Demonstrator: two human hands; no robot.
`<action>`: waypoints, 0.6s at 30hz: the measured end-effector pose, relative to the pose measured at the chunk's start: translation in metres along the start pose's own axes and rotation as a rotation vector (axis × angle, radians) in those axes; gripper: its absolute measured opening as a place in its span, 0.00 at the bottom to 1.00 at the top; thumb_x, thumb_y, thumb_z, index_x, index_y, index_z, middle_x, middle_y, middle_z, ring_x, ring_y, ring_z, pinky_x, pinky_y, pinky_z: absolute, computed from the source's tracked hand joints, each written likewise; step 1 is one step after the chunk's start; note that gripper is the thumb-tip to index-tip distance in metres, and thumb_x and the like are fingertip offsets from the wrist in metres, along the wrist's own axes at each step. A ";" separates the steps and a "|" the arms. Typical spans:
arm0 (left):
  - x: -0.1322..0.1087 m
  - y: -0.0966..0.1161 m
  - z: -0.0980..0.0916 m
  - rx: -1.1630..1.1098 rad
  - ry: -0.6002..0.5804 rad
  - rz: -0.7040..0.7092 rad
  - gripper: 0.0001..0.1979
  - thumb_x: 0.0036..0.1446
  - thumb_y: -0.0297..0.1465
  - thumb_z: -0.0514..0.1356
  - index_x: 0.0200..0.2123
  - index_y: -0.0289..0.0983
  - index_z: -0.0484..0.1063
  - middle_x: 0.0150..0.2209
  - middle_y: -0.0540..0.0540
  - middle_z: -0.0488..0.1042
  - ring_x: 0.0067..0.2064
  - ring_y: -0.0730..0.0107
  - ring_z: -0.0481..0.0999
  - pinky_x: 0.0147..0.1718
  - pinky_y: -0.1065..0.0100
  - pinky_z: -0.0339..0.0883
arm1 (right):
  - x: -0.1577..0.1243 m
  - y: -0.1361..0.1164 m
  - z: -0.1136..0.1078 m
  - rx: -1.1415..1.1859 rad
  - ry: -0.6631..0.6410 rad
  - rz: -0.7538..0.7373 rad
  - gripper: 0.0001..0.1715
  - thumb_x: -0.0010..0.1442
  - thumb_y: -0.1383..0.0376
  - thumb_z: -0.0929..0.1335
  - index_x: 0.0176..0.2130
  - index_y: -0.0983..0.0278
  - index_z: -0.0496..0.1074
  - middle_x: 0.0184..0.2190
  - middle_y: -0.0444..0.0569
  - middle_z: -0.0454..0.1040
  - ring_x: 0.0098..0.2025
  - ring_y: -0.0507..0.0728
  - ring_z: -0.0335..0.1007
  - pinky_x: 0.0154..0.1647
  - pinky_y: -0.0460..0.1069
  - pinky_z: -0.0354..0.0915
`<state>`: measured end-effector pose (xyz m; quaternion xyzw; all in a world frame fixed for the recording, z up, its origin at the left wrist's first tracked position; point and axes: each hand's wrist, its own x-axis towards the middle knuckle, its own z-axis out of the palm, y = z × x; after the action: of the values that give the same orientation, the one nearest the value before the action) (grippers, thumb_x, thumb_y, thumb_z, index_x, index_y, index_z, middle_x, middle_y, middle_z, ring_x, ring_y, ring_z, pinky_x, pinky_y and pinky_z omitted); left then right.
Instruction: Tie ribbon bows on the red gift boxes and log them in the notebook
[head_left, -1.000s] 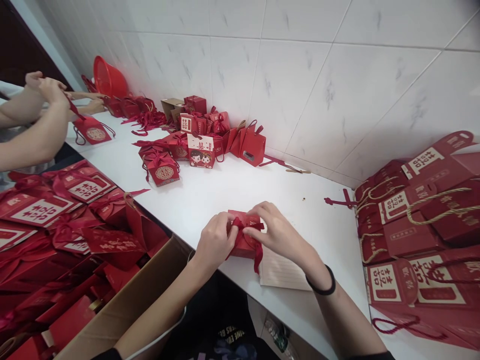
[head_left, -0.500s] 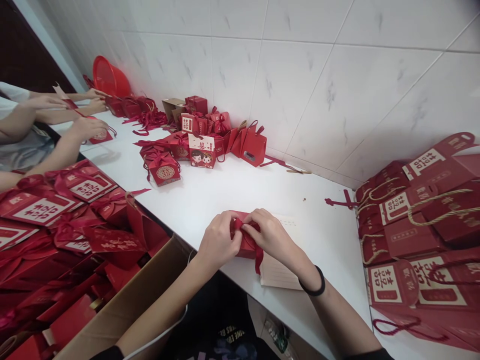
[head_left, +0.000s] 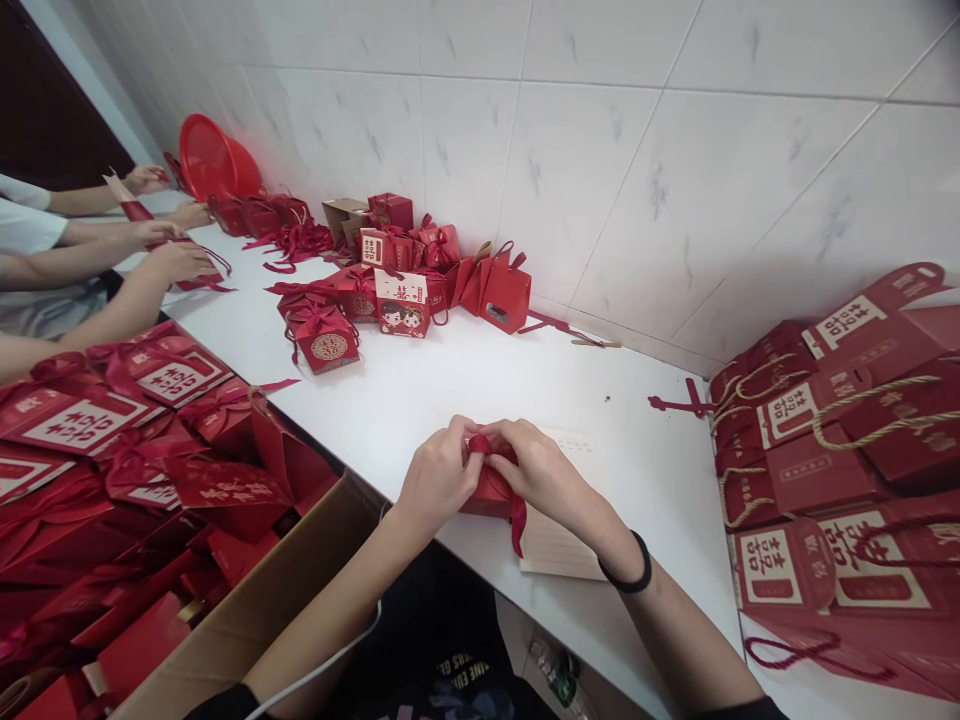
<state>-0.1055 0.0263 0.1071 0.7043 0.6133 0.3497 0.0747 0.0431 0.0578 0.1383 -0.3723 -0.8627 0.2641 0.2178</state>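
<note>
Head view: left hand [head_left: 439, 478] and right hand [head_left: 544, 475] pinch red ribbon [head_left: 517, 522] atop small gift box [head_left: 481, 498]; bow unfinished, tail dangling.

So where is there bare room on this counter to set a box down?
Bare counter lies between the ribboned box at the near edge and the box cluster at the wall. Stacked bags crowd the right end.

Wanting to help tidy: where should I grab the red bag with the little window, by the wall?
Probably by its handle, from above: the red bag stands upright and the handle arches free over its top.
</note>
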 end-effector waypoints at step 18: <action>-0.006 -0.002 -0.003 0.062 0.043 0.022 0.08 0.49 0.21 0.51 0.32 0.39 0.61 0.28 0.48 0.72 0.31 0.66 0.72 0.28 0.68 0.66 | 0.000 0.000 0.001 -0.033 -0.015 0.034 0.09 0.58 0.75 0.64 0.40 0.65 0.67 0.31 0.47 0.71 0.36 0.55 0.65 0.37 0.50 0.62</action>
<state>-0.1091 0.0204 0.1054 0.7055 0.6175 0.3461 0.0357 0.0426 0.0574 0.1380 -0.3884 -0.8620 0.2563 0.2009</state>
